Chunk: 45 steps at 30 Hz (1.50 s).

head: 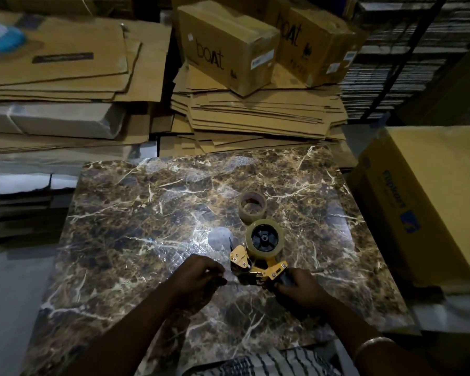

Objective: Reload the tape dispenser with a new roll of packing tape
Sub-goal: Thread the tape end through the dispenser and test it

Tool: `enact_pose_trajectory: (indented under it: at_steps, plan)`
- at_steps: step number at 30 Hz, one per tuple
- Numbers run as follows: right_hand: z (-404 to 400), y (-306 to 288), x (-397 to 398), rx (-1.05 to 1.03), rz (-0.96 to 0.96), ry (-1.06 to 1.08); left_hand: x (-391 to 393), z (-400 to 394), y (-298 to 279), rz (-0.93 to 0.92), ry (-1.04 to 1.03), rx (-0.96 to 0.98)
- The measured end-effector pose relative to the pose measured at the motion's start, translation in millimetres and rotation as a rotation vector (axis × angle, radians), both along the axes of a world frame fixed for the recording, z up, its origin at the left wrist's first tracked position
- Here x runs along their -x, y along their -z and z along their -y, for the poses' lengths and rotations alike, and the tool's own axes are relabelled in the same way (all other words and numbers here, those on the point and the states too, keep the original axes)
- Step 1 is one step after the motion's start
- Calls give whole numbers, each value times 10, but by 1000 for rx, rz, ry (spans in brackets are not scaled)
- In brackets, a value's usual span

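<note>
A yellow tape dispenser (pixel 255 263) lies on the marble table (pixel 136 213) with a clear roll of packing tape (pixel 265 241) seated on its black hub. My right hand (pixel 300 290) grips the dispenser's black handle at its near end. Just left of the dispenser's front, my left hand (pixel 198 278) has its fingers pinched together; a thin strip of tape seems to run from them to the dispenser, but it is hard to make out. Behind the dispenser stands an almost bare cardboard tape core (pixel 253 206), upright on the table.
Two brown "boAt" cartons (pixel 228 47) rest on stacks of flattened cardboard (pixel 255 115) beyond the table. More flattened boxes (pixel 65 66) pile up at the far left. A large yellow carton (pixel 423 196) stands close to the table's right edge.
</note>
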State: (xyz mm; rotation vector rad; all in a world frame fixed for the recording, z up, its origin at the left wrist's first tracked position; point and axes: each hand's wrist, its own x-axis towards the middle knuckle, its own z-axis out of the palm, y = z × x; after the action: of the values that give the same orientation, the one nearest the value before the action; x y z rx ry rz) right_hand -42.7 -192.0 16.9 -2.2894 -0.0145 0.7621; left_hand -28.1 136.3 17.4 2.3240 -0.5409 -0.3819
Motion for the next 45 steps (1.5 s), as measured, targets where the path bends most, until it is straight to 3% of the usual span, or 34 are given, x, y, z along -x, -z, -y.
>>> enact_pose_trajectory:
  at_steps: [14, 24, 31, 38, 45]
  plan:
    - [-72, -73, -30, -58, -35, -46, 175, -17, 29, -108, -85, 112]
    - [-124, -201, -22, -51, -18, -54, -173, -185, 44, 124, 225, -59]
    - [-101, -163, -56, -36, -40, -69, -292, -235, 81, -18, 151, 92]
    - [-57, -64, -61, -73, -64, -46, -506, -111, 117, 58, 187, -20]
    - [-26, -2, -77, -52, -82, -64, -578, -56, 225, 312, 184, -140]
